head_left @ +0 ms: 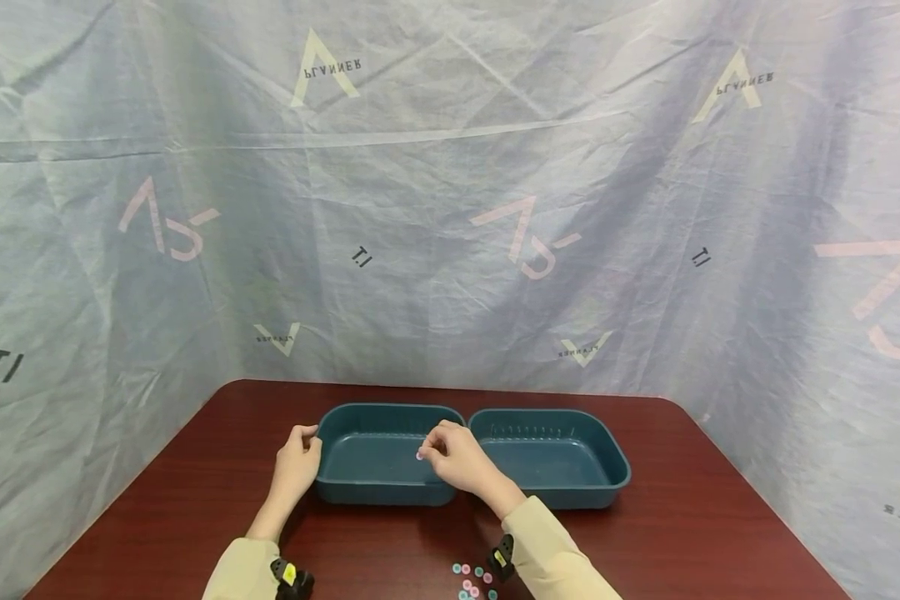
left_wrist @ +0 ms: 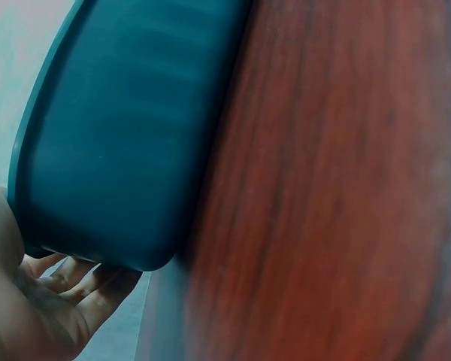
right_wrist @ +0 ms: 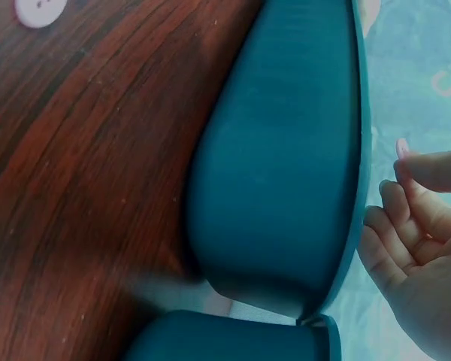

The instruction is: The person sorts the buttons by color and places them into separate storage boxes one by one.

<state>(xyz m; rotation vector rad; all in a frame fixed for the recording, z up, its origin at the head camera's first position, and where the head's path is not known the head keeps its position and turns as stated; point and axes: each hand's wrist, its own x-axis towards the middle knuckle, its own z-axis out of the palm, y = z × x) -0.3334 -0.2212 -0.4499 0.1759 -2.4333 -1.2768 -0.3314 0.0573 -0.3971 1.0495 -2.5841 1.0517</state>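
Over the left dark-teal tray, my right hand pinches a small pink button between thumb and fingertips. The right wrist view shows the same pink button edge-on, above the level of the tray's rim. My left hand holds the left end of that tray. From the left wrist, the fingers of my left hand lie against the tray's outer end wall; part of the thumb is hidden.
A second teal tray stands against the right side of the first. Several loose pink and teal buttons lie on the dark red wooden table near its front. A printed pale cloth hangs behind and beside the table.
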